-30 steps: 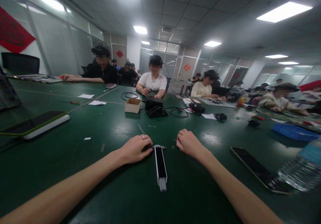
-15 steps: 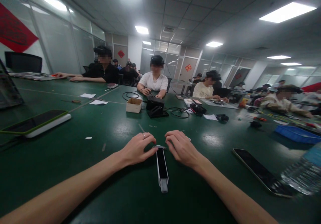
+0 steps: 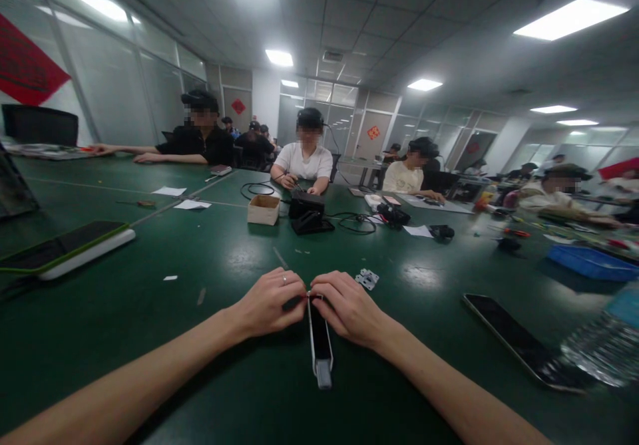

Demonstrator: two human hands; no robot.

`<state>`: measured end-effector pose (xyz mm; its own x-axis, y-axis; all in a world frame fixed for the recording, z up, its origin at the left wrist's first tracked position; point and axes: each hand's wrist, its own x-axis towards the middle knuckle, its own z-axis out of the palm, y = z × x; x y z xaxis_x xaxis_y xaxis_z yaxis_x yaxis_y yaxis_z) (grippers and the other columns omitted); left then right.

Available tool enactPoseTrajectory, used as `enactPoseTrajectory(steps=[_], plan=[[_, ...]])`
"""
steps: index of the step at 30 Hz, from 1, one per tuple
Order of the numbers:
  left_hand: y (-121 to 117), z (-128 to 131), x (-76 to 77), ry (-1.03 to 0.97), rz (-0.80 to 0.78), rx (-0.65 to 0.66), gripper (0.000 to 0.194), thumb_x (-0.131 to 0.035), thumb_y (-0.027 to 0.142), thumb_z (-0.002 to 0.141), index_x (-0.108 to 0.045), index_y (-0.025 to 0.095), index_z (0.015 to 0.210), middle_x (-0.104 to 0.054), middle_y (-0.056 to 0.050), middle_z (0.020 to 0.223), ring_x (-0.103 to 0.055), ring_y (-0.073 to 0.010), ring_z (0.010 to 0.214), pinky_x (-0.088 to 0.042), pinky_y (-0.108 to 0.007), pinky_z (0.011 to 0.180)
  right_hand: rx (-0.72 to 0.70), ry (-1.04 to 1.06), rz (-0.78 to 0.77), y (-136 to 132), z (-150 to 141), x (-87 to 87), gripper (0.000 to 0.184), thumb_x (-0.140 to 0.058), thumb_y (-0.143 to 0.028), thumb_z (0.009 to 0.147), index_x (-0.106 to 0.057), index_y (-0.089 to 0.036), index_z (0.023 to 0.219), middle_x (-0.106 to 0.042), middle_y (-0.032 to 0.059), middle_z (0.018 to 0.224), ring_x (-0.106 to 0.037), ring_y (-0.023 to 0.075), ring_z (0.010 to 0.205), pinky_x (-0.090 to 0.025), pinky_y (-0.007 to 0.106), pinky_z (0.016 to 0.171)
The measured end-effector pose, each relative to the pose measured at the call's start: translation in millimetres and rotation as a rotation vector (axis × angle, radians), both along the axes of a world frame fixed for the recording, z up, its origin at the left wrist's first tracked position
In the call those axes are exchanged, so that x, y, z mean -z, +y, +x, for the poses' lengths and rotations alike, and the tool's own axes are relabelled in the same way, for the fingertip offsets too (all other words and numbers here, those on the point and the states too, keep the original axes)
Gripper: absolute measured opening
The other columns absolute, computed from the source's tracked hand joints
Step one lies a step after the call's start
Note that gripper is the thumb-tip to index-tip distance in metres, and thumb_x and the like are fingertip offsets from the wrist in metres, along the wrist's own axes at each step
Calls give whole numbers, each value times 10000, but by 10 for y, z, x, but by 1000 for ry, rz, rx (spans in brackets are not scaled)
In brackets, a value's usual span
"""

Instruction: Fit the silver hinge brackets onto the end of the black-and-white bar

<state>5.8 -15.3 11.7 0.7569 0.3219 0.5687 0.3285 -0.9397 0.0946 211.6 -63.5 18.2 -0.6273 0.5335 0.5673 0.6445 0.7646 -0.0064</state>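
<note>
A narrow white handheld device (image 3: 320,332) with a long black screen lies lengthwise in front of me, a translucent grey tip at its near end. It resembles a scanning pen. At its far end, my left hand (image 3: 272,300) has thumb and index finger pinched together. From the other side, my right hand (image 3: 349,308) curls its fingers over the same end, the thumb beside the screen. Both sets of fingertips almost meet there; whatever small thing they hold is hidden. Beyond my right hand sit small white-grey pieces with holes (image 3: 367,279).
On the green table (image 3: 224,392), a phone (image 3: 519,342) and a clear bottle (image 3: 606,335) lie right, near a blue tray (image 3: 594,262). Left is a green-edged device (image 3: 64,249). A small cardboard box (image 3: 263,210) and black stand (image 3: 309,212) stand ahead. Several people sit around.
My right hand has moved left onto the device's far end, uncovering the small white-grey pieces. A thin strip seen at my left fingertips is now hidden by the fingers.
</note>
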Motion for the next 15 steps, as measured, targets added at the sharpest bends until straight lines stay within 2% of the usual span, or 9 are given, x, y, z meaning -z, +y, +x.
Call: enactPoseTrajectory(steps=[3, 7, 10, 15], plan=[[52, -20, 1, -7, -65, -127, 98, -480, 164, 778, -542, 166, 703, -585, -20, 707, -523, -137, 650, -403, -258, 648, 100, -90, -109, -16, 81, -71, 221, -438, -273, 933, -557, -130, 1054, -616, 120, 1030, -549, 209, 913, -431, 355, 803], [86, -28, -15, 91, -192, -265, 101, -505, 160, 742, -514, 163, 642, -547, 2, 650, -484, -121, 572, -363, -231, 557, 209, -196, -275, -22, 216, -144, 255, -453, -305, 928, -576, -144, 1083, -624, 101, 1029, -563, 203, 912, -437, 363, 822], [82, -20, -22, 153, -246, -269, 110, -510, 163, 749, -505, 162, 639, -550, 3, 665, -488, -120, 575, -360, -226, 549, 229, -239, -348, -17, 259, -153, 236, -456, -284, 923, -598, -154, 1059, -632, 90, 989, -574, 192, 881, -447, 346, 796], [84, -21, 9, 210, -274, -190, 98, -509, 174, 781, -520, 161, 685, -563, -4, 719, -501, -120, 596, -378, -228, 567, 249, -280, -381, -5, 237, -128, 185, -489, -210, 897, -611, -150, 1022, -637, 81, 945, -580, 194, 845, -459, 337, 762]])
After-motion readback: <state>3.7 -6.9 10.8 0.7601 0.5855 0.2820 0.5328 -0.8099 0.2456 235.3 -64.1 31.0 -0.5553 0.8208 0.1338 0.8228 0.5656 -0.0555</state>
